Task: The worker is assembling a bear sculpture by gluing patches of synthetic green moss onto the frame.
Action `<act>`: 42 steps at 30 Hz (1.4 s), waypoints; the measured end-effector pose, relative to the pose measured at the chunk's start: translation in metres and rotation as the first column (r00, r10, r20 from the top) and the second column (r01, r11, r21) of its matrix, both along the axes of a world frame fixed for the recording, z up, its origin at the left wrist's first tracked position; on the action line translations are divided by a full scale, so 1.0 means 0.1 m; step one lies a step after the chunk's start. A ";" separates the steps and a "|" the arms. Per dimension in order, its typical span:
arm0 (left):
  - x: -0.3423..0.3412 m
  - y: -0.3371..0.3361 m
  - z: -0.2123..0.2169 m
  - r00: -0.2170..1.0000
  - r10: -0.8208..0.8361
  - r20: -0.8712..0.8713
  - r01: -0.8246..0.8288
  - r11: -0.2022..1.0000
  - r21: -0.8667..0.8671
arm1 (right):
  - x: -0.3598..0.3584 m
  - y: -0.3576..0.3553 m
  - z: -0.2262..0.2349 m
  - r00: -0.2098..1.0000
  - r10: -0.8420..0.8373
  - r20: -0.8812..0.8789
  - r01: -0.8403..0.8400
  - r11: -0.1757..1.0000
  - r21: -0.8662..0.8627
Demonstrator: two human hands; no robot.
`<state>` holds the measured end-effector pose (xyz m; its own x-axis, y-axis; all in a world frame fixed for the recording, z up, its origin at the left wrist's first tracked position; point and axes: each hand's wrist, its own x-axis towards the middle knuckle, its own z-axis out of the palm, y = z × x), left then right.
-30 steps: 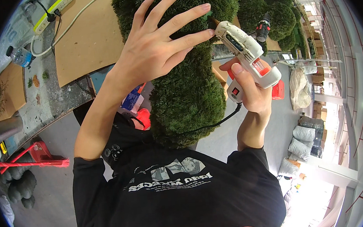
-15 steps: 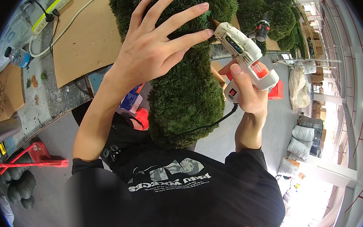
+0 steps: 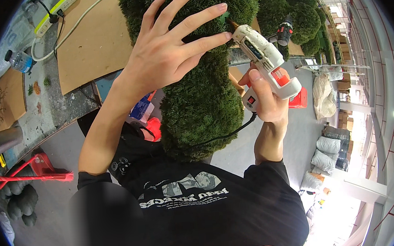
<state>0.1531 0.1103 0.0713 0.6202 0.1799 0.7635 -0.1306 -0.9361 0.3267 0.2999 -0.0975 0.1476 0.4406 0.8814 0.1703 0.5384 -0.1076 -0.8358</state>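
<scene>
A large artificial topiary [image 3: 200, 102] of dense green foliage lies in front of me, rounded at both ends and narrower in the middle. Across its upper part my left hand [image 3: 168, 46] is spread, fingers apart, pressing on the foliage. My right hand [image 3: 269, 96] grips a white hot glue gun [image 3: 258, 49] with an orange-red trigger. The gun's nozzle points at a small bare green patch [image 3: 224, 18] beside my left fingertips. From the handle a black cord runs down over the lower foliage. Whether glue comes out cannot be made out.
The workbench [image 3: 61, 99] carries brown cardboard [image 3: 91, 48], a power strip [image 3: 56, 14], a water bottle [image 3: 18, 60] and a metal flask [image 3: 5, 140]. More topiary foliage [image 3: 304, 22] and a power drill [image 3: 284, 32] lie at the upper right. A red dustpan [image 3: 43, 164] and broom are at left.
My right hand and the glue gun have shifted very slightly, the handle end tilting a little leftward. My left hand and the topiary look the same.
</scene>
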 end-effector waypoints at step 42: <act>0.00 0.00 0.03 1.000 -0.011 0.000 0.011 1.000 -0.013 | -0.10 0.01 0.15 0.998 -0.055 0.017 0.056 0.995 -0.084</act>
<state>0.1529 0.1103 0.0739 0.6224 0.1834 0.7609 -0.1405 -0.9302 0.3392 0.2898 -0.0968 0.1624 0.4874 0.8671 0.1030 0.5417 -0.2078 -0.8145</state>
